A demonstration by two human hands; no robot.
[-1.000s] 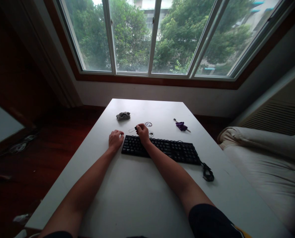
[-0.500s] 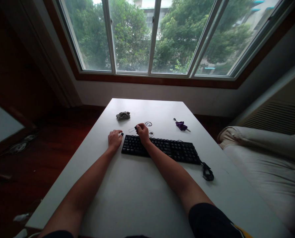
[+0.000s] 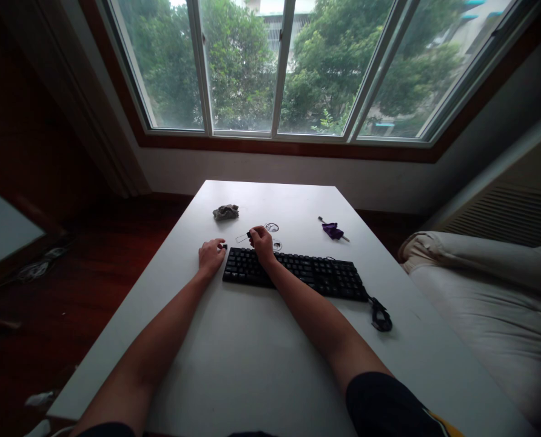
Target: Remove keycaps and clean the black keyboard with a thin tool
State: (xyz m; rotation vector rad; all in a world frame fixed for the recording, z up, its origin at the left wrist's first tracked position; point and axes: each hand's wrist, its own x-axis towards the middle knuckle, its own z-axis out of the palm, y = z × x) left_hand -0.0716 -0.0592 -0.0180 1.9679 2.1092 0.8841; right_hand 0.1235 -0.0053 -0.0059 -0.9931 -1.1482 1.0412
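A black keyboard (image 3: 320,278) lies across the white table, its upper left part behind my right forearm. My right hand (image 3: 262,244) is closed above its back edge, on a wire keycap puller (image 3: 242,238) whose thin wire loop points left. Just left of the keyboard, my left hand (image 3: 211,255) rests low over the table, with thumb and fingertips at a small black keycap (image 3: 225,246). The fingers look closed on this keycap. Thin round items (image 3: 272,227) lie behind my right hand, too small to name.
A crumpled grey cloth (image 3: 225,212) sits at the back left of the table (image 3: 252,364). At the back right is a purple cloth (image 3: 332,230) with a thin brush-like stick. The coiled keyboard cable (image 3: 381,315) lies right. A covered couch (image 3: 489,303) stands beside the table.
My left hand and the keycap have shifted very slightly right. My right hand and the keycap puller have stayed in place.
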